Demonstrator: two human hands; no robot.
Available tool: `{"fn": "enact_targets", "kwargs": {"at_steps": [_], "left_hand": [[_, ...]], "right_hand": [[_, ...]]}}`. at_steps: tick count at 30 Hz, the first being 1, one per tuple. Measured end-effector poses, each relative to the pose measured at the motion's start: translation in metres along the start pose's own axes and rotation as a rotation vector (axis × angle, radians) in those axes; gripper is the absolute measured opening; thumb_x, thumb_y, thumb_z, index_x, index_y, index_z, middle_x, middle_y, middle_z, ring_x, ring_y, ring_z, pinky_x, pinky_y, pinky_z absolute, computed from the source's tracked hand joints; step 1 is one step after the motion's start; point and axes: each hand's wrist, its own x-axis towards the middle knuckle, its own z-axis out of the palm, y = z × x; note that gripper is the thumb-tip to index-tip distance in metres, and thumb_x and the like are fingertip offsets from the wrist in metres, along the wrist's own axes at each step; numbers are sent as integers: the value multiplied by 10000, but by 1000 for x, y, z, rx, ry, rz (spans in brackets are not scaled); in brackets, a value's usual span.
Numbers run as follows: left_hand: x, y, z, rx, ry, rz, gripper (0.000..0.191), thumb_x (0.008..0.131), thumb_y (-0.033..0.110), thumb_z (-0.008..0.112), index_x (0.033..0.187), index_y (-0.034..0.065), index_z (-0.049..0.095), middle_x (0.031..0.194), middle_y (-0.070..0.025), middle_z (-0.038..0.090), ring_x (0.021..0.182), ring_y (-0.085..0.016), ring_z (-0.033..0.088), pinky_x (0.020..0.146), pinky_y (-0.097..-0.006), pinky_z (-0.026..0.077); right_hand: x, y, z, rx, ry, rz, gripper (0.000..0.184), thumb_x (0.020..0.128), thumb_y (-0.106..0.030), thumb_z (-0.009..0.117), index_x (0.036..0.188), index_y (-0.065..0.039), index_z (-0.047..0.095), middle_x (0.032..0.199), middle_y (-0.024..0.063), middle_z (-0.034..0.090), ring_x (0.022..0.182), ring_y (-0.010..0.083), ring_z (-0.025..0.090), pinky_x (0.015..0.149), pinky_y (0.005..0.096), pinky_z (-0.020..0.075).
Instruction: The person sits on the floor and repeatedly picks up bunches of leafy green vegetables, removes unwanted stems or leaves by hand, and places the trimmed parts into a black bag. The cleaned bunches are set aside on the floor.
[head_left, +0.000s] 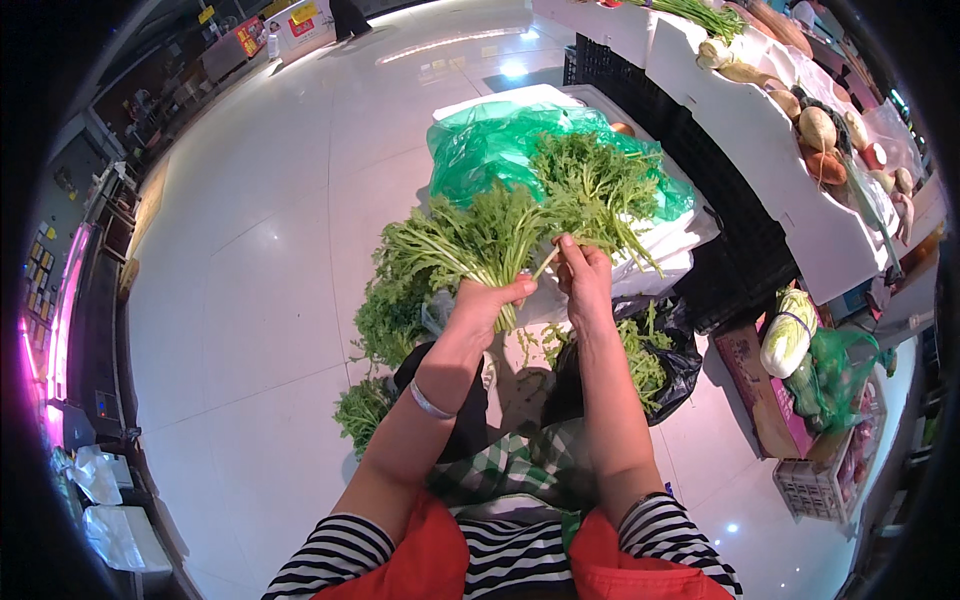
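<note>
My left hand (486, 301) is closed around the stems of a bunch of leafy greens with jagged leaves (487, 232). Just right of it, my right hand (581, 274) pinches a pale green stem (550, 261) between thumb and fingers. Beyond my right hand, a loose pile of the same greens (592, 180) lies on a green plastic bag (480, 146), which rests on a white foam box (652, 277). More greens (390, 322) stand low at the left, below my left hand. Leaves and stems (641, 360) lie in a black plastic bag (679, 375) under my right forearm.
Black crates (731, 225) stand at the right beneath a white-sided stall (780, 187) with radishes (817, 129) and other roots. Nearer, a napa cabbage (787, 337) and a green bag (836, 382) rest on a cardboard box (757, 390) beside a plastic crate (817, 487). Tiled floor extends leftward.
</note>
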Motion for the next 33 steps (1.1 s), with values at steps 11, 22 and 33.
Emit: {"fn": "enact_targets", "kwargs": {"at_steps": [11,22,33], "left_hand": [[-3,6,14,292,73,-80,388,579,46,792,936,1,644,886,-83,660,800,-169,613,790,-284,454],[4,-14,17,78,-11,-55,244,644,9,756,858,-1,639,787,-55,643,690,-127,587,640,-252,463],[11,-15,10,-72,142,-216,237,680,35,743,878,-35,634,822,-92,638,680,-155,582,597,-264,461]], "right_hand": [[2,-1,-13,-412,10,-574,427,723,-50,707,1104,-29,514,886,28,531,695,75,504,567,195,412],[-2,0,-19,-957,154,-970,130,730,-20,663,817,-5,567,809,115,527,666,241,537,566,321,418],[-48,-26,-90,-335,-177,-550,50,761,11,546,726,-20,526,683,5,466,567,64,423,491,189,312]]}}
